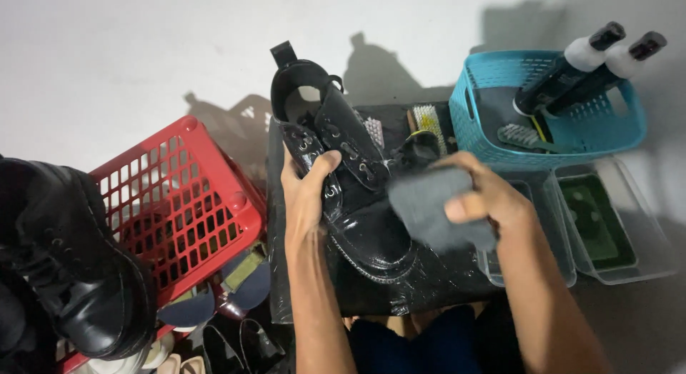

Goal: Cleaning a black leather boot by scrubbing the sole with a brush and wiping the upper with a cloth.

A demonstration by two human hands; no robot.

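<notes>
A glossy black lace-up boot (350, 195) sits at the centre of the view, on a black sheet (400, 285) spread over the person's lap. Its toe points toward the viewer and its open ankle collar, with a pull tab, points away. The leather shines with reflections; the laces are out and the metal eyelets show along both flaps.

The floor (143, 52) beyond is pale, smooth and plain, with hard shadows of the boot and baskets cast on it.

The left hand (306, 195) is closed around the boot's upper near the eyelets, thumb hooked over the flap, steadying it. The right hand (479, 195) is curled shut on a grey cloth (429, 202), pinching it between thumb and fingers; the cloth touches the boot's side, just right of the vamp.

Behind the boot, on the sheet, lie two brushes (429, 127), one with pale bristles. To the right stands a teal plastic basket (564, 135) holding two dark bottles (593, 67) with white collars and a small brush. In front of it are two clear plastic trays (614, 227), one with a green lining.

To the left is a red plastic basket (179, 202) on its side, with a second black boot (78, 274) in front of it at the frame's edge. Other shoes (229, 302) lie in a heap below.
</notes>
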